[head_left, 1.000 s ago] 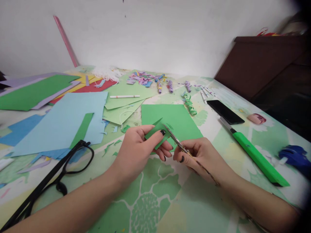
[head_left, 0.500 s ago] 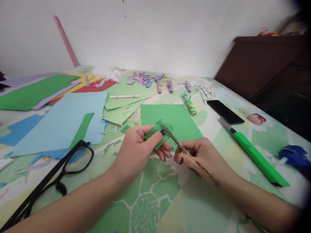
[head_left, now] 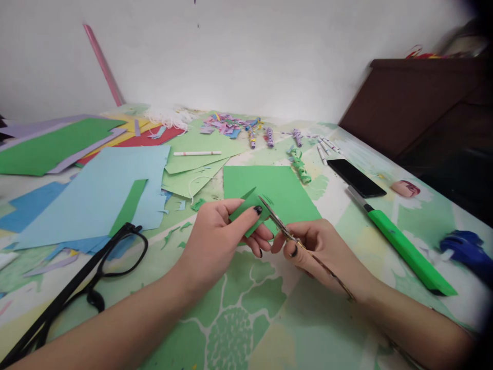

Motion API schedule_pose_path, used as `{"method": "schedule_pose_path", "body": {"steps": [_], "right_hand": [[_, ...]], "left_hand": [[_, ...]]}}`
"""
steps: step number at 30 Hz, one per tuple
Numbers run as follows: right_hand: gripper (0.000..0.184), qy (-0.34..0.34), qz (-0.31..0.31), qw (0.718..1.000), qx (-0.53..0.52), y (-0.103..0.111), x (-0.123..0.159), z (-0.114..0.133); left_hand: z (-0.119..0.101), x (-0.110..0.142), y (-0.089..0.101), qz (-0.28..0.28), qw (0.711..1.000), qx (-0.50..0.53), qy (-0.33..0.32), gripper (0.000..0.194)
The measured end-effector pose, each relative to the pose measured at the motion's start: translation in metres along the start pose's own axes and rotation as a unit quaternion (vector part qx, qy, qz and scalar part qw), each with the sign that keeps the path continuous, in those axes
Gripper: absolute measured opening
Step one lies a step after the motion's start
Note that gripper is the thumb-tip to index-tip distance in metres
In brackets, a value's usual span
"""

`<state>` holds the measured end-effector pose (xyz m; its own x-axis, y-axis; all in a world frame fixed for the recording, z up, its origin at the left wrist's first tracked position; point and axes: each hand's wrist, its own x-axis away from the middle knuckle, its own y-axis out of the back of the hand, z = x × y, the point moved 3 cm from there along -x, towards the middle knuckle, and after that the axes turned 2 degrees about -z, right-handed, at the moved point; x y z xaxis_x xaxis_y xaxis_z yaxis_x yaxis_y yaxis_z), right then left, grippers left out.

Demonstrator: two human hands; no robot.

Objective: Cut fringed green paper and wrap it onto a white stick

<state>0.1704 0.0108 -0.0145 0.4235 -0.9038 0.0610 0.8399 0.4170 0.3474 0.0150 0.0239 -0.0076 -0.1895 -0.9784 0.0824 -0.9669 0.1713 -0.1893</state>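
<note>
Head view: left hand (head_left: 217,228) pinches green paper (head_left: 249,204) between fingers (head_left: 244,223), apparently steadying it for scissors (head_left: 283,227) gripped by right hand (head_left: 331,259); cutter (head_left: 408,247) lies toward right edge of surface (head_left: 323,334).

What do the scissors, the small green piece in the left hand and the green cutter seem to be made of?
Scissors: probably metal, judging by the thin, greyish blades with a slight sheen.
Small green piece: matte paper or thin card; it looks flat, with thin edges.
Green cutter: likely a smooth plastic body, evenly bright green; its grey blade looks like metal.
</note>
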Motion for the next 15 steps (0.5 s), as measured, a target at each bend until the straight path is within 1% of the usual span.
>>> {"method": "schedule_pose_path", "body": {"steps": [6,10,15], "right_hand": [[0.037,0.000,0.002,1.000,-0.024,-0.0004,-0.0001,0.0002],[0.040,-0.029,-0.015,0.999,-0.028,-0.0006,-0.0015,0.0001],[0.040,-0.058,-0.022,0.998,-0.031,-0.0012,-0.0050,0.0016]], "left_hand": [[-0.0003,0.0000,0.0000,-0.001,1.000,-0.003,0.003,0.021],[-0.0011,0.0005,-0.0009,-0.003,1.000,-0.005,0.007,0.021],[-0.0009,0.0009,-0.0011,-0.005,1.000,-0.008,0.006,0.022]]}}
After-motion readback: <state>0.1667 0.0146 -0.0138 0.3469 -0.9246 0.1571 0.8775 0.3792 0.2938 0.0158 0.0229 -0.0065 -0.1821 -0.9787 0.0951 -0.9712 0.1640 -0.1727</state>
